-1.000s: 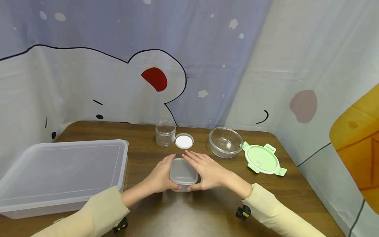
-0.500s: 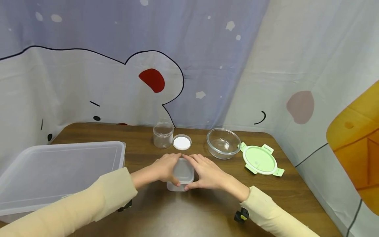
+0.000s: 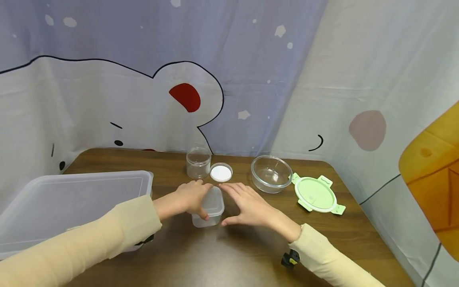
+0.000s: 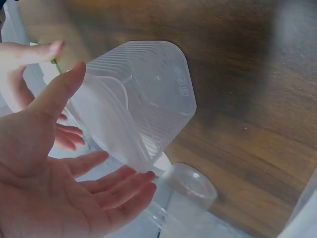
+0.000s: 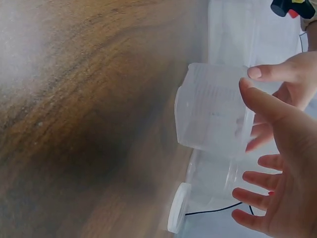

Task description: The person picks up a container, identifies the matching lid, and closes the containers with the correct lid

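A small square clear plastic food container (image 3: 208, 221) with a translucent lid (image 3: 214, 200) is near the middle of the table. My left hand (image 3: 190, 197) grips it from the left, thumb at the near corner and fingers along the far side. In the left wrist view the lid (image 4: 106, 119) lies over the ribbed container (image 4: 161, 84). Whether the base touches the table, I cannot tell. My right hand (image 3: 252, 206) is spread to the right of the container, thumb and fingers apart from it. The right wrist view shows that hand (image 5: 292, 163) holding nothing.
Behind are a clear round jar (image 3: 198, 167), a white-topped round lid (image 3: 221, 172) and a glass bowl (image 3: 271, 179). A green clip lid (image 3: 316, 194) lies at right. A large lidded bin (image 3: 82, 199) fills the left of the wooden table (image 3: 229, 259).
The small container has shifted left, with the left hand on it. The right hand was at its right side and is now separated from it by a gap.
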Motion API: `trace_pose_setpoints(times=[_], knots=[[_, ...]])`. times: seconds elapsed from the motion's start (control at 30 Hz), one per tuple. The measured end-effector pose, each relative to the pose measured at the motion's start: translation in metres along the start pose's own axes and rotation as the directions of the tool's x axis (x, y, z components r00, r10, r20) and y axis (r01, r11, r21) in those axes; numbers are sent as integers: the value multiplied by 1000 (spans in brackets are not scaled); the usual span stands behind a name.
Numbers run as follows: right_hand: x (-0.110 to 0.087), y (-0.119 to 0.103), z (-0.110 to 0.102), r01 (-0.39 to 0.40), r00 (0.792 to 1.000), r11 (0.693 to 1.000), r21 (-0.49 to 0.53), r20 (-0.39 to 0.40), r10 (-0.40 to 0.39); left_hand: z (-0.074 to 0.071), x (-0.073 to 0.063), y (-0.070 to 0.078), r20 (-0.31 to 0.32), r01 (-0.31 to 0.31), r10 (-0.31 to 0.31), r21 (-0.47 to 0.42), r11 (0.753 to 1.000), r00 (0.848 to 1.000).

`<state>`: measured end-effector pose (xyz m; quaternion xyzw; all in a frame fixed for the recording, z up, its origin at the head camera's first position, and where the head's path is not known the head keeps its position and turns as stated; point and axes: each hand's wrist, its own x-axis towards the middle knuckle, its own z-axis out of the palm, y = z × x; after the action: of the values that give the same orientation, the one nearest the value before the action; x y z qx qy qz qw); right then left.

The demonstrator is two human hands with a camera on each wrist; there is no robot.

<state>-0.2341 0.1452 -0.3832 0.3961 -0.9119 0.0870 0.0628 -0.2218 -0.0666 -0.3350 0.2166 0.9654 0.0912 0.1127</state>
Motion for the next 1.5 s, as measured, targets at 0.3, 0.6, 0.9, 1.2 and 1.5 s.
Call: trace_pose_setpoints(times=[0.3, 0.6, 0.9, 1.2, 1.5], knots=[[-5, 3, -4, -20, 998, 1000, 1, -51, 20, 7, -6, -17, -31, -33, 37, 120, 992, 999], [-7, 9, -7, -26, 996, 1000, 12, -80, 27, 24, -22, -10, -63, -153, 189, 367, 917, 980], [-1, 12, -10, -15, 993, 1000, 15, -113, 16, 12, -23, -24, -9, -66, 70, 237, 969, 998], [15, 16, -12, -37, 991, 999, -4, -132, 36, 0, -11, -46, 1, 19, -20, 168, 986, 1000], [40, 26, -14, -110, 985, 994, 23, -130, 112, -6, 4, -64, -100, 106, -92, 147, 983, 991]])
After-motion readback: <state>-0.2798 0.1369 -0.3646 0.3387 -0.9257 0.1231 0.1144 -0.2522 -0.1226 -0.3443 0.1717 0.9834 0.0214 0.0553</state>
